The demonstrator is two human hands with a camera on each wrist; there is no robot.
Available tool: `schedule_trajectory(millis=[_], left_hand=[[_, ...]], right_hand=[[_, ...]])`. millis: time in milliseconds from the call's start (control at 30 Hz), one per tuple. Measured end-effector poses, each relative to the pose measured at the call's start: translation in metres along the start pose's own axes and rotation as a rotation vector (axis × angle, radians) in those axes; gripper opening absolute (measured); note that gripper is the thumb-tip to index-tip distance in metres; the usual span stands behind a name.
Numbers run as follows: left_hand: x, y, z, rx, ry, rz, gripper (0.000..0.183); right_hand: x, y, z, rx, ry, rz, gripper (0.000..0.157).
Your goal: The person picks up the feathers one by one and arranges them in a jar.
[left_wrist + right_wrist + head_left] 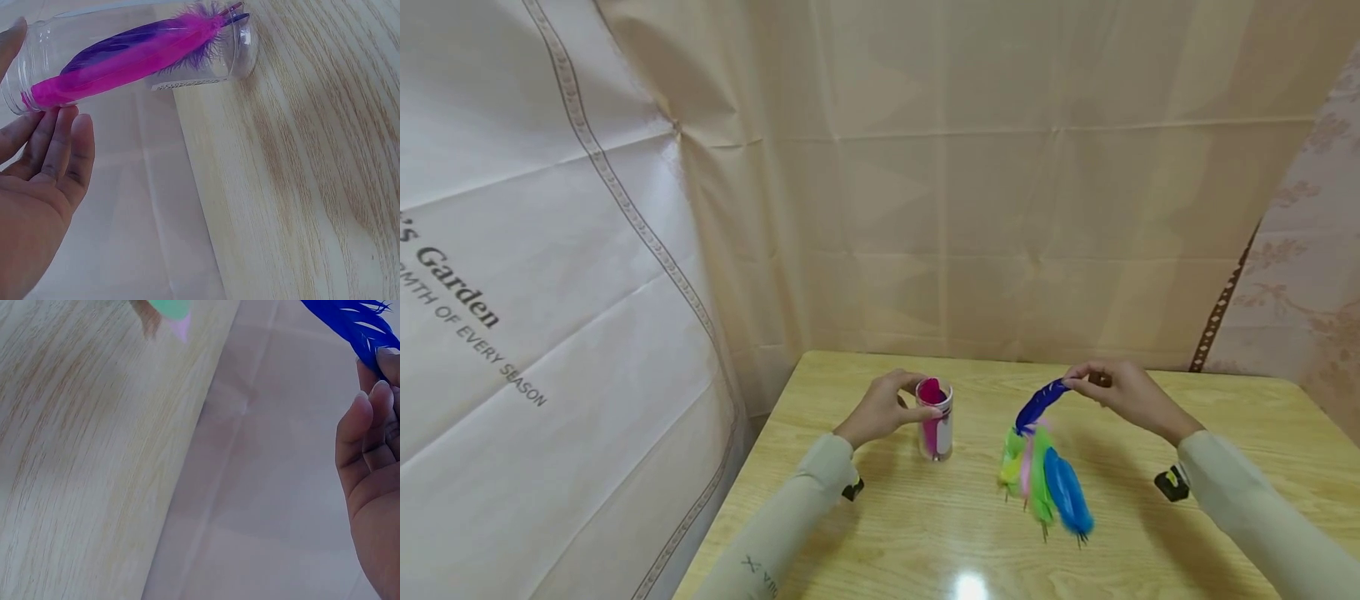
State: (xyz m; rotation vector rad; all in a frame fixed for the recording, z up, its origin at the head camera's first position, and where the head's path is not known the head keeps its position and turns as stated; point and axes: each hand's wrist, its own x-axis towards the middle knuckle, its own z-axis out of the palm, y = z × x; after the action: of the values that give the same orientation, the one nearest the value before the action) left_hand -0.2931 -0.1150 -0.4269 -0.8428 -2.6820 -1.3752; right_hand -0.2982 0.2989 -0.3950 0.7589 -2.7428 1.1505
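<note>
Thumb and fingers of my left hand [886,408] grip a clear glass jar [945,446] near its rim, and the jar stands upright on the table. Inside it lean a pink feather [134,69] and a purple feather [119,45], their quills at the jar's bottom. My right hand [1123,396] pinches a dark blue feather [1039,407] by its upper end. That feather slants down to the left, its lower end overlapping a loose group of feathers: green [1041,487], pink [1027,467], yellow [1011,471] and bright blue [1066,492].
The wood-grain table [910,533] carries everything, with its far edge just beyond both hands. Behind it hangs a creased beige cloth [1000,208]. A white printed cloth [550,333] hangs along the left side, and a floral one [1307,292] on the right.
</note>
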Motion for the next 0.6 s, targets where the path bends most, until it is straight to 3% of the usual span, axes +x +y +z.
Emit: schedule_trajectory(millis=[367, 600], left_hand=[[0.0038, 0.0011, -0.0004, 0.020, -0.001, -0.005, 0.052], [0.0011, -0.0024, 0.0011, 0.002, 0.006, 0.005, 0.050]], right_hand=[[0.0038, -0.0084, -0.0033, -0.031, 0.039, -0.001, 0.021], [0.0092, -0.0087, 0.0015, -0.044, 0.094, -0.059, 0.013]])
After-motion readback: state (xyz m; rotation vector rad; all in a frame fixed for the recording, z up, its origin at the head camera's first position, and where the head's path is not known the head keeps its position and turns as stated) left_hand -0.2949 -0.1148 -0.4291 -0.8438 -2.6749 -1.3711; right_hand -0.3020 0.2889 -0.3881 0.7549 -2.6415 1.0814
